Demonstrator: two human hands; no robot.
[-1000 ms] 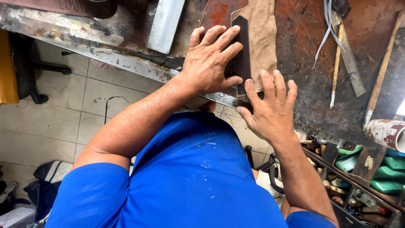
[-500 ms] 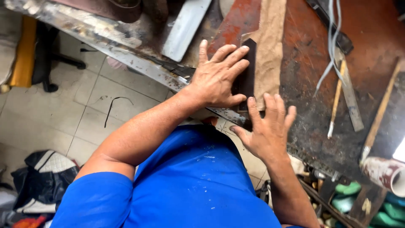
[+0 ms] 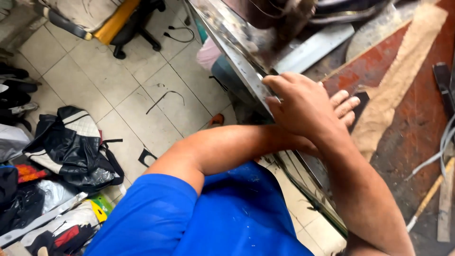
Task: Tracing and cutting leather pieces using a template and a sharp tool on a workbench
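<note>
From the head view, both hands now sit stacked at the near edge of the bench (image 3: pixel 426 142), where a second ago they lay side by side, the left flat on the dark piece and the right spread just below it. The right hand (image 3: pixel 303 106) lies on top, fingers together and pressed flat, its forearm running up from the lower right; it grips nothing, only presses down. The left hand (image 3: pixel 346 102) is almost wholly covered, with only its fingertips (image 3: pixel 350 100) poking out past the right one, flat against the dark leather piece (image 3: pixel 361 106), of which just a narrow corner still shows. That piece lies on the rust-red bench top, touching the long tan strip (image 3: pixel 398 90) that runs diagonally to the upper right. The view has also swung left, so that much more of the tiled floor (image 3: pixel 118 85) shows, with a black and white bag (image 3: pixel 76 147) lying on it. Judging by the doubled palms, the person is bearing down harder on the dark piece, flattening or bonding it in place rather than moving it. A grey cable (image 3: pixel 443 147) and a thin stick (image 3: pixel 429 199) lie well apart to the right.
</note>
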